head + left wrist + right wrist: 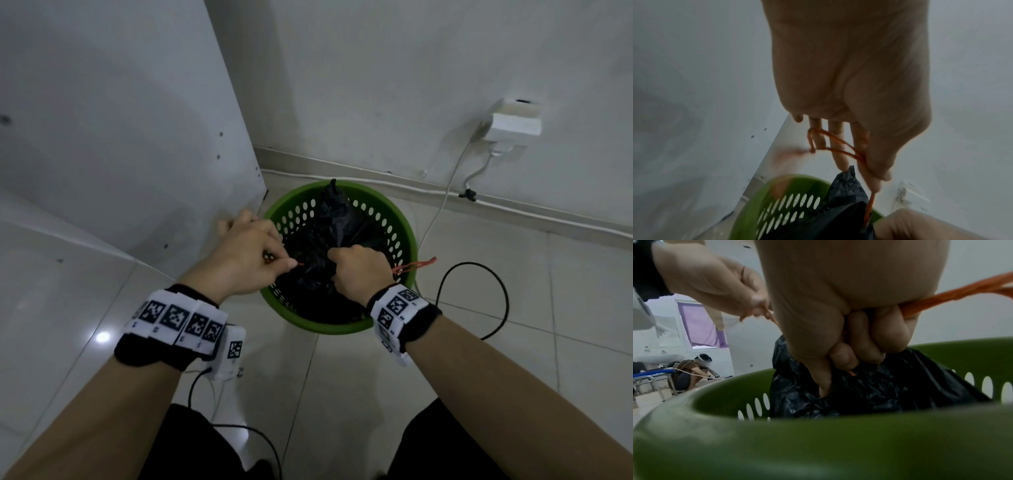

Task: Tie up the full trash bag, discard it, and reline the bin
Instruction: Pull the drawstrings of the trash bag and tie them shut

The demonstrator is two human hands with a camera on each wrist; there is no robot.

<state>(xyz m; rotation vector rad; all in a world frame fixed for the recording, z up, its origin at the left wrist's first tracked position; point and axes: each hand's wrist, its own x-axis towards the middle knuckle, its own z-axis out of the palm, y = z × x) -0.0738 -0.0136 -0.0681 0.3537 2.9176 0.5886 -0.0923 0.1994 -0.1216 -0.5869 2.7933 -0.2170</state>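
Left hand (245, 258): your thumb and forefinger pinch the orange drawstring (838, 150).
Right hand (359, 270): your fist grips the black bag (334, 219) neck, inside the green bin (407, 240).

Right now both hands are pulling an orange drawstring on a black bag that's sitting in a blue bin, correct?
Not quite: the bin is green, not blue, as the head view shows. The rest holds: the left hand pinches one end of the orange drawstring, the right hand grips the other end at the gathered neck of the black bag, which sits in the bin.
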